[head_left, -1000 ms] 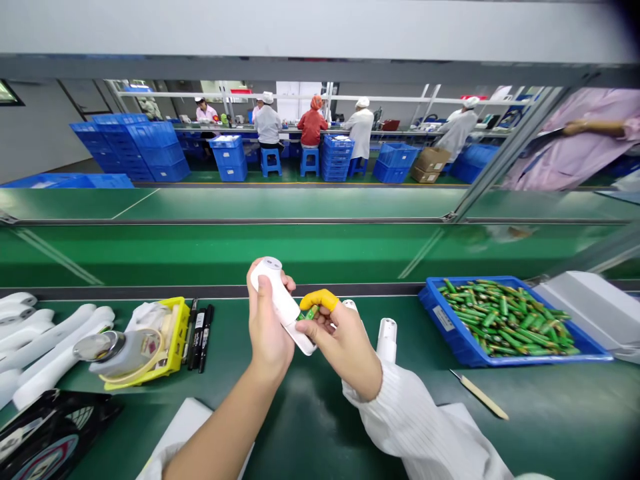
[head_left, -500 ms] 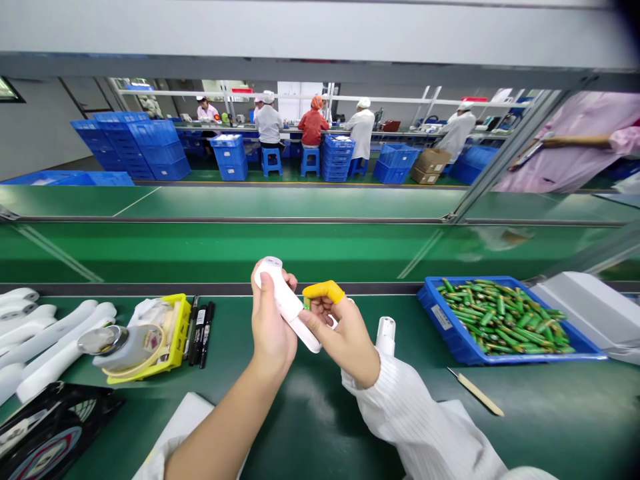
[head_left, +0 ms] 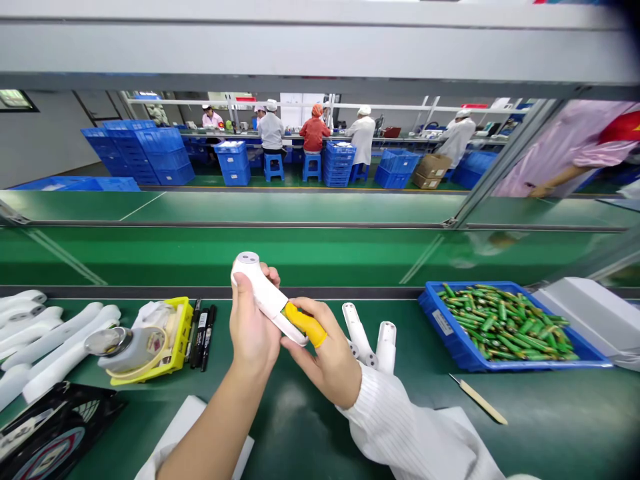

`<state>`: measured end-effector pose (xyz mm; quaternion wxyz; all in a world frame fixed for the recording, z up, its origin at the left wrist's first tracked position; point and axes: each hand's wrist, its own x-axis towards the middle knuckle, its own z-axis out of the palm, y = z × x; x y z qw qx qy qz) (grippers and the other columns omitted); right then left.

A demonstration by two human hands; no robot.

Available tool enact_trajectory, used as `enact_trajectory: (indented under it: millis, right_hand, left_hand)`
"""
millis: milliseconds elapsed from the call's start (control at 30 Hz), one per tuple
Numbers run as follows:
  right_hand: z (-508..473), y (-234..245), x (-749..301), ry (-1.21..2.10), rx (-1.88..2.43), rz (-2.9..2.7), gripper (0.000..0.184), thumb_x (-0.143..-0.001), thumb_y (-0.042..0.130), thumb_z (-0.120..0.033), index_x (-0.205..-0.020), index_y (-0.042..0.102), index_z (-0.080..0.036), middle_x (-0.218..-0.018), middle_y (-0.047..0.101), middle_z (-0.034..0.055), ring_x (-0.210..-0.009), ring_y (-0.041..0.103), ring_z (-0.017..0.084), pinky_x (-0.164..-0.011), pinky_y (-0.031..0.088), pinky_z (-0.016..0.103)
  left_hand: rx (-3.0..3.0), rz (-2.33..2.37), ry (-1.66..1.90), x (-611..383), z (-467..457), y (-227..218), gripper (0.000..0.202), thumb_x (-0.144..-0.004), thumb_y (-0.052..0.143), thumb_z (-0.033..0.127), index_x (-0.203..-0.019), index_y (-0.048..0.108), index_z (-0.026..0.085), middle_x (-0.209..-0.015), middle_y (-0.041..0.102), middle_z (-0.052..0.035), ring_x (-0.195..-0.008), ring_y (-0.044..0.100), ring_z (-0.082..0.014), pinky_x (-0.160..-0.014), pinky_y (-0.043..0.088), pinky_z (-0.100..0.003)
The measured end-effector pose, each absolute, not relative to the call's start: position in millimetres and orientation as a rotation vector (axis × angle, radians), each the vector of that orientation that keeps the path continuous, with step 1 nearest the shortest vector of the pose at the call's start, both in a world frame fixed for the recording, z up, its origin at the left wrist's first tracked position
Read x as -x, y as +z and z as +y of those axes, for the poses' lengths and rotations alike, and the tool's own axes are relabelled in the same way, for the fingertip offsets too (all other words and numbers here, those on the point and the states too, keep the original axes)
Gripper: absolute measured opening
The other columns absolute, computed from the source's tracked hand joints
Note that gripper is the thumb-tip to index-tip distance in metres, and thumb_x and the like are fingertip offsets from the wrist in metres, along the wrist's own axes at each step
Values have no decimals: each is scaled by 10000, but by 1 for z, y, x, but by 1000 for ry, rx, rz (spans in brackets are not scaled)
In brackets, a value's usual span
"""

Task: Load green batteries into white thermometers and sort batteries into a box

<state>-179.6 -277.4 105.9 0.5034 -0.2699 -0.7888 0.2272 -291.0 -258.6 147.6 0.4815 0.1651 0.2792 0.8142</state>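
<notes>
Centre of frame, the white handle (head_left: 267, 293) sits clasped in the left hand (head_left: 256, 337), drifted slightly leftward, and here's the change: the right hand (head_left: 327, 363) lays 1 yellow-sheathed finger (head_left: 306, 325), raised a moment ago, along the open lower end, thumb beneath, pinching it, seemingly pressing the green piece (head_left: 285, 311) inward; that finger hides nearly all of it

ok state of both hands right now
Left hand: closed, holding the white device.
Right hand: closed on the white device's lower end, yellow finger cover against it.
</notes>
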Motion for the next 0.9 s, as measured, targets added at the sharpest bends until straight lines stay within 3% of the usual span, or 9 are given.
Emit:
enact_trajectory:
  millis: [133,267,367,500,600,667,767,900]
  right_hand:
    - [-271,110,173,653,687,-1714,323,-891,539,-225,-1213,524,-244,-1162,601,90,-1095,569,220,-945,479,404]
    - [-270,122,169,1092,781,-1413,262,-903,527,-381,-1107,617,-245,-1035,671,65,-950,637,203,-852,528,373]
    - [-273,131,167,1256,768,-1353,312,-848,584,-465,-1041,646,-229,-968,683,68,-871,647,206,-810,539,374]
    - [-274,135,165,1409,716,-1311,325,-822,620,-465,-1031,645,-218,-889,682,53,-760,644,175,-702,548,322]
    - [-273,137,162,1573,648,-1307,317,-851,585,-463,-1010,650,-197,-779,671,34,-646,621,139,-585,530,268]
    - [-270,142,156,1636,617,-1370,312,-853,584,-454,-998,654,-187,-792,679,38,-658,628,139,-601,532,273]
    - [-256,153,133,1519,698,-1493,321,-830,618,-431,-1017,648,-173,-896,701,70,-772,653,171,-689,537,310]
    - [-217,152,60,970,1129,-1537,336,-875,535,-396,-1067,624,-135,-965,698,114,-781,651,190,-716,519,334]
  left_hand:
    - [-717,576,1822,293,-263,152,443,-833,526,565,-1089,611,213,-924,617,-37,-913,604,-167,-887,477,-296]
    - [-1014,613,1569,297,-269,154,400,-858,578,360,-1233,538,227,-1049,653,-83,-982,627,-236,-863,509,-381]
    - [-1088,685,1537,304,-270,155,327,-865,573,278,-1186,557,220,-983,678,-73,-951,650,-240,-839,525,-382]
    - [-1100,665,1403,317,-268,156,346,-792,669,339,-1100,633,187,-1049,663,-124,-1003,639,-297,-774,555,-378]
    - [-1149,586,1443,322,-264,155,433,-620,801,420,-951,693,162,-959,639,-100,-931,659,-286,-896,520,-413]
    - [-1168,593,1463,321,-263,153,464,-552,837,432,-897,704,152,-878,623,-78,-859,670,-260,-1004,445,-448]
    - [-1112,632,1442,319,-262,149,472,-539,846,425,-900,704,156,-859,631,-75,-839,666,-244,-1010,439,-455]
    - [-897,665,1392,318,-249,138,495,-618,782,492,-972,693,157,-893,635,-80,-813,649,-205,-792,561,-328]
